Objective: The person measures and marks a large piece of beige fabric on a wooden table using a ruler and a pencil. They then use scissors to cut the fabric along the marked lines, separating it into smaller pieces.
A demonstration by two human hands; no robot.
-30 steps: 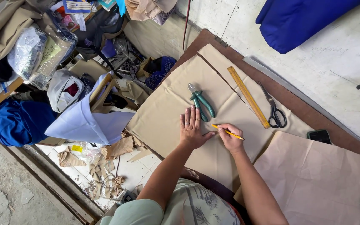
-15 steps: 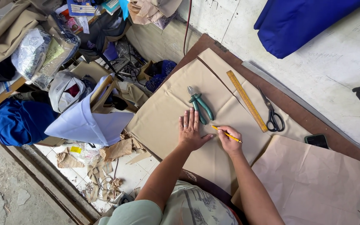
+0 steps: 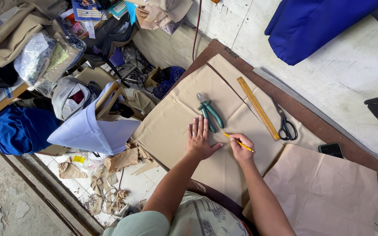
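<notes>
My left hand (image 3: 200,140) lies flat, fingers spread, on a large tan sheet of fabric (image 3: 171,118) that covers the brown table (image 3: 311,124). My right hand (image 3: 241,148) grips a yellow pencil (image 3: 239,142), its tip pointing left onto the sheet just beside my left hand. Green-handled pliers (image 3: 210,112) rest on the sheet right above my left fingertips. A wooden ruler (image 3: 257,108) lies diagonally further right.
Black scissors (image 3: 284,119) lie beside the ruler. A dark phone (image 3: 330,150) sits by a paler paper sheet (image 3: 329,192). A metal straightedge (image 3: 320,118) runs along the wall. Blue cloth (image 3: 316,26) hangs above. Left of the table: bags, a light-blue cloth (image 3: 88,131), paper scraps (image 3: 110,175).
Both hands stay in place on the sheet; the pencil is held at about the same spot. Only the view has shifted slightly.
</notes>
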